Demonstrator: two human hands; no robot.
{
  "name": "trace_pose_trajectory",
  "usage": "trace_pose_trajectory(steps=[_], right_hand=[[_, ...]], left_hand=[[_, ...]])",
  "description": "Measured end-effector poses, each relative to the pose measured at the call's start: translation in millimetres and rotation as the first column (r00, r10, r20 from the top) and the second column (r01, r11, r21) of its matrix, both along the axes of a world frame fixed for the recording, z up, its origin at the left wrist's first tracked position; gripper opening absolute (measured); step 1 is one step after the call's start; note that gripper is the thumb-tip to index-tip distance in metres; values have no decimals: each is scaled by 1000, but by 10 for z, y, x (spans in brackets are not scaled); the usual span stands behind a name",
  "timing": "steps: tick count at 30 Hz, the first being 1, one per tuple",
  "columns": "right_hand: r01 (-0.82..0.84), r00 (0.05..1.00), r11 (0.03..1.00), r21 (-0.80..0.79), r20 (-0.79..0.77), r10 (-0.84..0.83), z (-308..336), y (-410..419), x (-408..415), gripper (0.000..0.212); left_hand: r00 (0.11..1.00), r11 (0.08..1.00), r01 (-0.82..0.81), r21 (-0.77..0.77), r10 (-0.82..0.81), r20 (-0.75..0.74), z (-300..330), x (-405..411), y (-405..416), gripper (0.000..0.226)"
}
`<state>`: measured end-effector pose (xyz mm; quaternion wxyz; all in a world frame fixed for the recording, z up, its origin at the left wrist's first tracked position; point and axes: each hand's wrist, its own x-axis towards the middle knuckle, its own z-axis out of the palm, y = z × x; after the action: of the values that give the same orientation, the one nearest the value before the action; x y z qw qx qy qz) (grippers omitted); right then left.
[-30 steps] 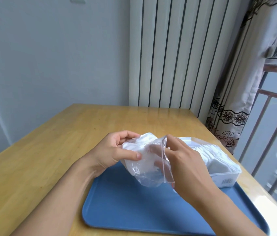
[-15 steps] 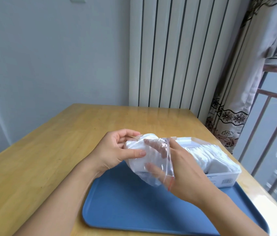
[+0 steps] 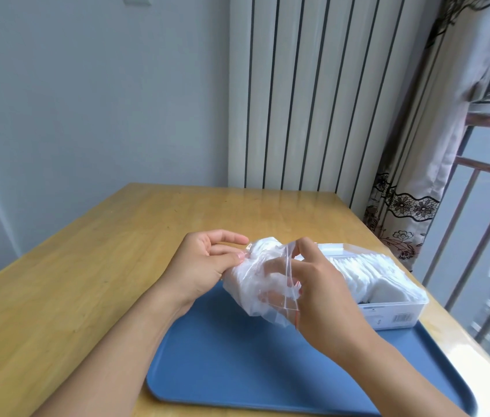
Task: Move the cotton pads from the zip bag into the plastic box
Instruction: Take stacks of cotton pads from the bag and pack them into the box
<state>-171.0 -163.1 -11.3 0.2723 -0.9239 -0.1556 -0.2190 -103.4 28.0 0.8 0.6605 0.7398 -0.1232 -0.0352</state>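
A light wooden rectangular table (image 3: 93, 284) fills the lower part of the view, and a flat blue plastic tray (image 3: 237, 365) with rounded corners lies on its near right part. At the tray's far right corner stands a clear rectangular plastic box (image 3: 394, 314) with a barcode label on its front wall; a row of white cotton pads already fills it. Above the tray, just left of the box, both hands hold a crumpled clear zip bag (image 3: 255, 284) with a thin red seal line, and more white cotton pads (image 3: 263, 248) bulge inside it. The left hand (image 3: 204, 266) pinches the bag's far end between thumb and curled fingers. The right hand (image 3: 319, 293) has its fingers pushed in through the bag's mouth, curled round the pads within
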Motion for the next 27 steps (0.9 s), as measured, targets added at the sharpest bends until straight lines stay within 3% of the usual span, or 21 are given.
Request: trace_pose_trajectory(steps=[2, 11, 17, 23, 27], right_hand=[[-26, 1000, 999, -31, 5, 26, 3, -12, 5, 23], [-17, 999, 996, -90, -48, 13, -22, 42, 6, 39], [-67, 996, 997, -43, -57, 64, -52, 48, 8, 32], [-74, 995, 993, 94, -63, 80, -29, 62, -1, 31], [-121, 990, 976, 180, -45, 131, 26, 53, -18, 28]], left_hand=[[1000, 1000, -29, -7, 29, 6, -13, 7, -9, 19], [997, 997, -78, 13, 77, 20, -35, 39, 7, 17], [978, 978, -206, -17, 207, 25, -124, 132, 5, 16], [929, 934, -346, 91, 327, 176, -258, 270, 43, 19], [887, 898, -438, 39, 425, 183, -313, 366, 98, 19]])
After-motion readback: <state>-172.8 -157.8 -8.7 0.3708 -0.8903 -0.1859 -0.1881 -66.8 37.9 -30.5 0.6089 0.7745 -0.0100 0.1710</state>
